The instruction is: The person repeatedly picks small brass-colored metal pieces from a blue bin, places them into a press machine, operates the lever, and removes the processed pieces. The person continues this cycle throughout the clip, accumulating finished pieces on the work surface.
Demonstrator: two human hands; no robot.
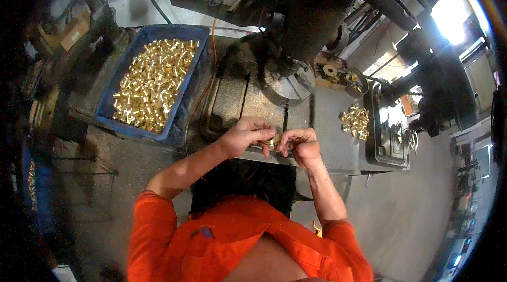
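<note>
Brass piece (272, 142) sits between the two hands (244, 137).

The grey counter (338, 150) carries a small heap of brass fittings (355, 122); on the slotted machine table (227, 110) at its left sits a round metal chuck (280, 90).

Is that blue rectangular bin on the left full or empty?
Largely full: small, shiny gold-coloured metal pieces heap inside the blue rectangular bin, covering most of it.
</note>
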